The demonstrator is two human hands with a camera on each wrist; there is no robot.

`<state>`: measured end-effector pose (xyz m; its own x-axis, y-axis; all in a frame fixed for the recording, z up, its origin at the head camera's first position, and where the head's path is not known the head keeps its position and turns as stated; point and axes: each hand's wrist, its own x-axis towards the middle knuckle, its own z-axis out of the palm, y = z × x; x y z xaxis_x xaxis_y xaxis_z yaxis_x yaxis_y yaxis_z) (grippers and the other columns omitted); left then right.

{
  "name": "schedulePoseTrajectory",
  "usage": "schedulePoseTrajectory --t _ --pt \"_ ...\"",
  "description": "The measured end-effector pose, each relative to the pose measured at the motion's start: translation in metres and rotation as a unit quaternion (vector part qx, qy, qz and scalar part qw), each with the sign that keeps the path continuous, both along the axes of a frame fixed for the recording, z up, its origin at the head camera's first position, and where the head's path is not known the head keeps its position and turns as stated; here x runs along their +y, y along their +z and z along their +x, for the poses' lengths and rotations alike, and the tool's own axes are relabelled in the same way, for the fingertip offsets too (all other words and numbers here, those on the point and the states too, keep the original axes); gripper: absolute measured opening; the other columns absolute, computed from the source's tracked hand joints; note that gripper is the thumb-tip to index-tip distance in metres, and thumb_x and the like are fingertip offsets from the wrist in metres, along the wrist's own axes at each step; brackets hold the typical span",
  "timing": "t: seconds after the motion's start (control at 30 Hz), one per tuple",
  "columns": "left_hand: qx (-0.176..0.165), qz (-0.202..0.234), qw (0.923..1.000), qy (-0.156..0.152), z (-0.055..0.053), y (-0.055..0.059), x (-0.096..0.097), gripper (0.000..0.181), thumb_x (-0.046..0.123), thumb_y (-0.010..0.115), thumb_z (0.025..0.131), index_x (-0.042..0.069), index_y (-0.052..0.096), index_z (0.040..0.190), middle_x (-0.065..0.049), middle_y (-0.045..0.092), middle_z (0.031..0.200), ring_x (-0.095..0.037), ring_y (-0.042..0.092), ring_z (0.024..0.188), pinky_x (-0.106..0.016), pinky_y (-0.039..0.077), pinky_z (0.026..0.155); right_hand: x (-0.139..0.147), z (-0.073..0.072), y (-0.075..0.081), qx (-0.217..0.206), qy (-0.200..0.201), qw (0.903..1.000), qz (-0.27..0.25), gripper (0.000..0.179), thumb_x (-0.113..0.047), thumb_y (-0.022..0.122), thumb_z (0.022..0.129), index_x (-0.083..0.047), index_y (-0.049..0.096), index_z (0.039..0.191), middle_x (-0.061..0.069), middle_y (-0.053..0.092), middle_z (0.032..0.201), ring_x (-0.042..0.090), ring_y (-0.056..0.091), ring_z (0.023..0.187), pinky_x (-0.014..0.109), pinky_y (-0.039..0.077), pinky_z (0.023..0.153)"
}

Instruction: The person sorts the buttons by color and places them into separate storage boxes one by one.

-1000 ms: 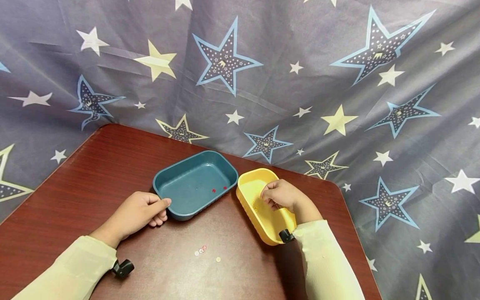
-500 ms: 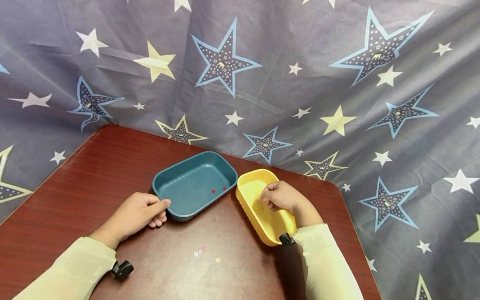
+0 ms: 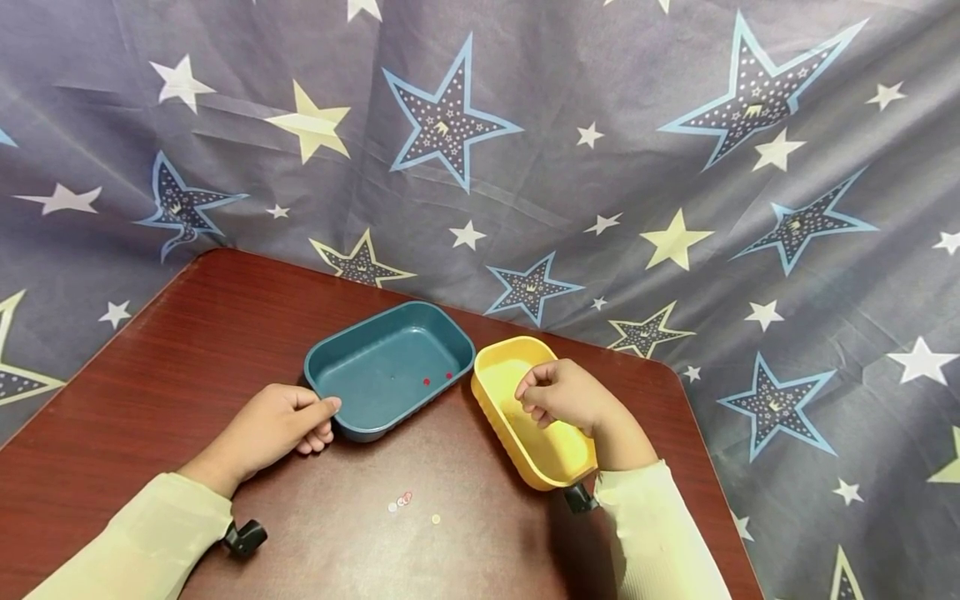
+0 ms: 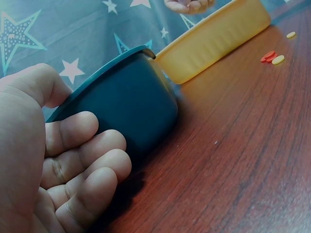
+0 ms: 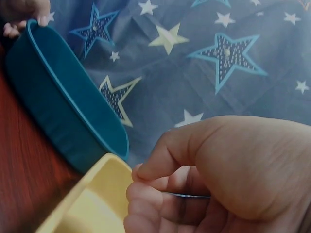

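Observation:
My left hand (image 3: 281,425) holds the near left corner of a teal plastic tray (image 3: 375,423), thumb over the rim and the other fingers curled below it. In the left wrist view, the thumb (image 4: 36,85) presses at the rim. Two small red discs (image 3: 427,382) lie inside this tray. Over a yellow plastic tray (image 3: 501,429), my right hand (image 3: 566,400) hovers with curled fingers, above its rim. Its thumb tip meets the index finger in the right wrist view, and nothing shows between them. Small yellow bits (image 3: 511,417) lie inside the yellow tray, partly hidden by the hand.
A small cluster of red and pale discs (image 3: 402,502) lies on the dark red wooden table (image 3: 247,308), with a single yellow disc (image 3: 436,519) beside it. Behind the table hangs a grey star-patterned cloth (image 3: 525,200). The trays stand close together.
My right hand has lifted slightly and shifted a little to the left over the yellow tray; its wrist has come back towards me. The left hand and both trays stay put.

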<state>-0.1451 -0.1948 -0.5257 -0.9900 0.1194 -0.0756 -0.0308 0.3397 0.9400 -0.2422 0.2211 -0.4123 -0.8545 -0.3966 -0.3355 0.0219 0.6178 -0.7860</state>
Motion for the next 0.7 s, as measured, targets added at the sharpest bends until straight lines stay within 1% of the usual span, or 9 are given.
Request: schedulePoseTrajectory --t 0.1,0.27,0.47,0.6,0.7 --pt "0.000 0.002 1.0000 -0.001 0.000 0.000 0.000 0.049 0.048 0.067 0.103 0.008 0.077 0.077 -0.008 0.074 0.071 -0.021 0.073 0.065 -0.035 0.063 0.060 -0.002 0.007 0.005 0.007 0.010 0.9999 -0.002 0.022 -0.008 0.066 0.094 0.011 0.069 0.104 0.009 0.066 0.079 0.021 0.065 0.066 0.035 0.064 0.066" --pt "0.001 0.003 1.0000 -0.001 0.000 0.000 0.000 0.048 0.047 0.067 0.103 0.008 0.077 0.077 -0.008 0.074 0.071 -0.021 0.073 0.065 -0.035 0.063 0.060 -0.003 0.017 0.012 0.023 0.020 0.9995 -0.003 0.018 -0.006 0.066 0.094 0.010 0.070 0.102 0.010 0.066 0.079 0.021 0.066 0.065 0.035 0.064 0.066" --pt "0.001 0.004 1.0000 -0.002 -0.001 0.000 0.000 0.049 0.048 0.067 0.103 0.007 0.076 0.077 -0.008 0.074 0.072 -0.021 0.073 0.065 -0.036 0.063 0.060 -0.004 0.031 0.019 0.049 0.031 0.9982 0.012 0.015 -0.010 0.067 0.093 0.001 0.075 0.098 0.008 0.068 0.079 0.023 0.070 0.065 0.038 0.065 0.067" --pt "0.001 0.002 1.0000 -0.001 -0.001 0.000 0.000 0.049 0.048 0.067 0.103 0.008 0.076 0.077 -0.008 0.074 0.071 -0.021 0.073 0.065 -0.035 0.063 0.060 -0.007 0.042 0.019 0.068 0.048 0.9963 0.021 0.011 -0.012 0.068 0.094 -0.005 0.076 0.093 0.004 0.066 0.076 0.024 0.070 0.065 0.038 0.065 0.066" --pt "0.000 0.000 1.0000 -0.001 0.000 0.000 0.000 0.048 0.046 0.066 0.103 0.008 0.076 0.077 -0.008 0.074 0.071 -0.021 0.073 0.065 -0.035 0.063 0.060 -0.010 0.052 0.017 0.086 0.065 0.9938 0.030 0.009 -0.010 0.069 0.093 -0.007 0.076 0.090 0.001 0.067 0.074 0.023 0.070 0.063 0.035 0.063 0.062"
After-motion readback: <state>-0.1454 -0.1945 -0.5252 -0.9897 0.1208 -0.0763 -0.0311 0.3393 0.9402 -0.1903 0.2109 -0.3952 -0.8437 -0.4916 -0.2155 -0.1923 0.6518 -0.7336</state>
